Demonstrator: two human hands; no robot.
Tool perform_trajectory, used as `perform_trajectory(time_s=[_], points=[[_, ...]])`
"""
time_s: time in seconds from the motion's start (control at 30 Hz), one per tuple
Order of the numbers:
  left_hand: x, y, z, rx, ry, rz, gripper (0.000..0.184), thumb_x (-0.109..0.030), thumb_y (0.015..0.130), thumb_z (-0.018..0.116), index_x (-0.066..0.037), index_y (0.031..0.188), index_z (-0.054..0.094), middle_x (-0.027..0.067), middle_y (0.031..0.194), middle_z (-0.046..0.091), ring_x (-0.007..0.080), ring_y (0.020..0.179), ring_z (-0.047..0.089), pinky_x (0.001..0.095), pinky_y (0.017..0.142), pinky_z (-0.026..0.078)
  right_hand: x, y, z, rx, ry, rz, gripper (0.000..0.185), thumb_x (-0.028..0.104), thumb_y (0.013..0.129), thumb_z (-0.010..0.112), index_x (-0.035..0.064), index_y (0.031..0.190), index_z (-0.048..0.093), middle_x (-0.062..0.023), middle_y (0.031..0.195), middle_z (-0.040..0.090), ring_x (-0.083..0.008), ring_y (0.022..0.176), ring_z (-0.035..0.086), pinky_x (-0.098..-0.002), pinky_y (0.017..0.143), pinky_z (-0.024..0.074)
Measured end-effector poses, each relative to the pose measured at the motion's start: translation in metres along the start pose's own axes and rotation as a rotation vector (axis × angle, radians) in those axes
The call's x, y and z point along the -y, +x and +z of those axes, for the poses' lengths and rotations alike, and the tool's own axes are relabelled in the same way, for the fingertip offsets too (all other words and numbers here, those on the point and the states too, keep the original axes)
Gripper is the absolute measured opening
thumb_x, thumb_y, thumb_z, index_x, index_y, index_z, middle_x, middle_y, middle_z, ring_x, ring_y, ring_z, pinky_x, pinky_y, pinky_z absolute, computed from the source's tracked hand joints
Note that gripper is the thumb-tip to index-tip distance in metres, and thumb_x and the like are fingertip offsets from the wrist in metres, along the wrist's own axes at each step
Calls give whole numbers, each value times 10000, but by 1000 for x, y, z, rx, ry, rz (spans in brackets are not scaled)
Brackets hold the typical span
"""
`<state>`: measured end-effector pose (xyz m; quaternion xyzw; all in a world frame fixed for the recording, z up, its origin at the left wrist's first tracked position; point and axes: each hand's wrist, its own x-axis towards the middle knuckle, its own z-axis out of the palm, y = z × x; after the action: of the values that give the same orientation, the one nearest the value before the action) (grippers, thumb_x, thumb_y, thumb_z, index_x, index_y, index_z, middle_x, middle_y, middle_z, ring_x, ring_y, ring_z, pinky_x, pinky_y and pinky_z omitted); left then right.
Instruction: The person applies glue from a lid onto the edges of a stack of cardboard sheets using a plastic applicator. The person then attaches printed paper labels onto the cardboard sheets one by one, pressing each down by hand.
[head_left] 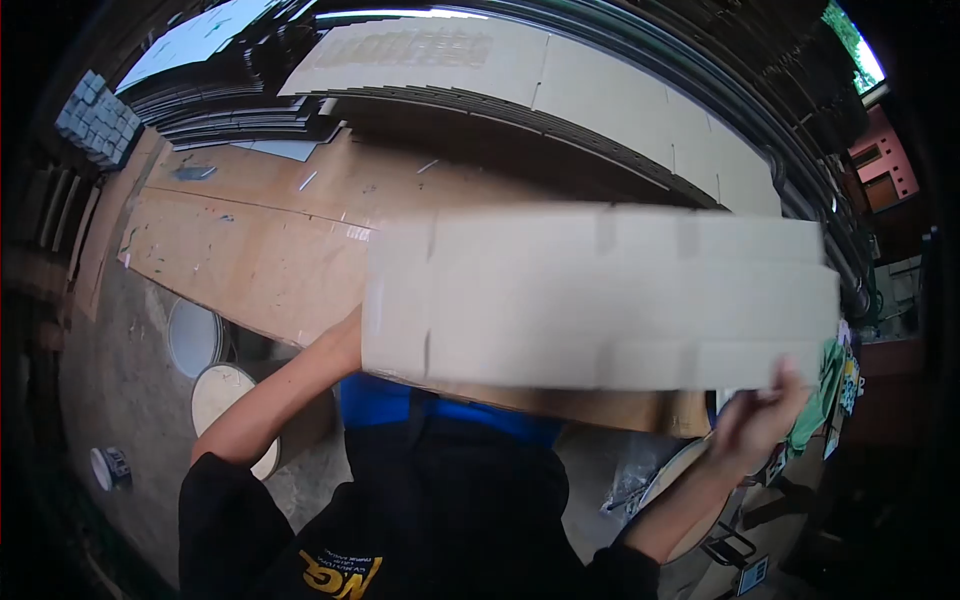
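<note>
A flat cardboard sheet with short slots along its edges is spread in front of me above the wooden table, blurred by motion. At its lower right corner my right hand grips the edge, fingers curled and partly smeared. My left forearm reaches up to the sheet's left end, and the hand itself is hidden behind the cardboard. Beyond the sheet lies a stack of long cardboard pieces with notched edges.
The wooden table carries small scraps. Dark flat sheets are piled at the back left, near a wrapped block bundle. Round containers stand on the floor at left. Green cloth hangs at right.
</note>
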<state>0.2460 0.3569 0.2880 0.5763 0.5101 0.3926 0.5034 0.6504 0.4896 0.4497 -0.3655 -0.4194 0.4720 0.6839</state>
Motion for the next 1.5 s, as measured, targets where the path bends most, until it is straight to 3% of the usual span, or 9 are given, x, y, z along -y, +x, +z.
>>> perform_trajectory(time_s=[0.07,0.1,0.13,0.27,0.4,0.5,0.87,1.23,1.5], points=[[14,-2,-1,53,-40,38,611,-338,1017,594,-115,1571,467,232,1651,370,434,1524,336,584,1256,264,-48,-48,-9,137,-712,-176,320,71,970,675,-78,1253,666,-153,1227,718,-256,1068,709,-391,984,561],[26,3,0,11,558,228,654,-387,1011,582,-140,1597,433,216,1673,345,439,1535,317,606,1256,242,-71,-68,9,256,-927,-531,336,75,917,718,-44,1231,703,-123,1086,734,-269,952,708,-381,867,571],[31,6,2,-33,1158,415,697,-435,1004,570,-165,1623,398,201,1694,321,444,1546,299,628,1255,220,-85,-77,12,552,-1002,-406,381,77,879,746,-8,1249,711,-115,1013,711,-277,888,683,-382,820,554],[1,-4,3,-52,1192,244,744,-515,997,533,-228,1656,343,159,1736,253,435,1578,240,689,1247,152,-101,-91,55,1133,-989,-85,543,136,763,869,88,1282,719,-100,870,626,-295,806,605,-429,790,489],[6,-4,1,-54,1090,233,766,-565,983,521,-266,1663,332,128,1760,199,414,1609,169,732,1233,84,-108,-68,77,1308,-1254,-167,773,378,672,976,164,1344,663,-159,1233,618,-339,1184,564,-552,1083,415],[6,-6,4,-65,1150,213,765,-586,984,533,-255,1652,359,117,1748,235,379,1611,181,672,1263,73,-133,-59,82,1472,-1263,-413,937,539,566,970,200,1363,614,-252,1560,395,-479,1485,344,-709,1270,105],[13,-12,7,-71,696,199,693,-475,871,805,-157,1458,620,149,1458,620,371,1381,546,489,1221,364,-162,-47,90,1384,-1148,-353,1085,562,463,952,178,1403,573,-257,1523,390,-481,1473,317,-652,1238,205],[-49,-52,-9,-241,644,-134,1022,-629,864,737,-173,1671,304,236,1752,96,476,1616,44,672,1253,49,-165,-48,81,1388,-1085,-345,1105,741,538,894,174,1443,613,-265,1580,381,-467,1509,319,-666,1260,151],[-53,23,5,65,683,84,1223,-646,694,873,-123,1645,309,203,1747,167,452,1619,69,640,1271,66,-167,-47,82,1388,-1096,-352,1083,775,556,875,176,1425,635,-250,1592,387,-449,1518,324,-680,1260,140]])
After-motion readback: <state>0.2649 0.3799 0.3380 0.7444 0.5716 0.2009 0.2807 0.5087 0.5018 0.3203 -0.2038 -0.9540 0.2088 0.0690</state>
